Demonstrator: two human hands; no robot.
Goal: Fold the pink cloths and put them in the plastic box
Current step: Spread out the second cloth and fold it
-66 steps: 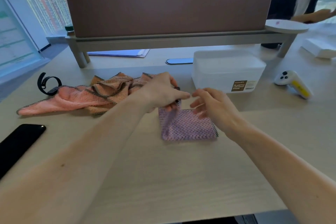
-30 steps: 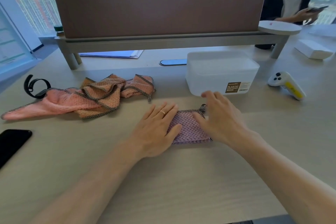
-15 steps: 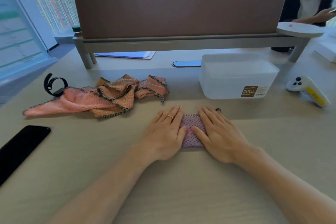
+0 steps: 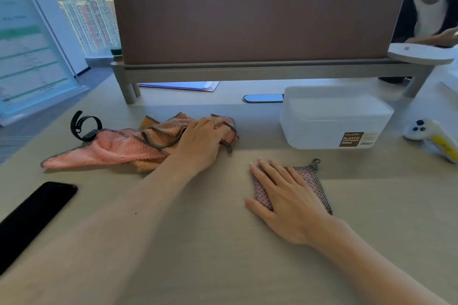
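On the pale wooden desk (image 4: pixel 223 250), toward its left edge, the left hand (image 4: pixel 202 140) curls its fingers into a crumpled heap of pink waffle cloths (image 4: pixel 124 147). The right hand (image 4: pixel 285 195) lies flat, fingers straight, on a folded pink cloth (image 4: pixel 312 181) near the translucent white plastic box (image 4: pixel 322 124).

L hand (image 4: pixel 202 142) grips crumpled pink cloths (image 4: pixel 119 146); R hand (image 4: pixel 285 193) flat on folded cloth (image 4: pixel 311 181), plastic box (image 4: pixel 322 129) near behind, all on surface (image 4: pixel 223 242).
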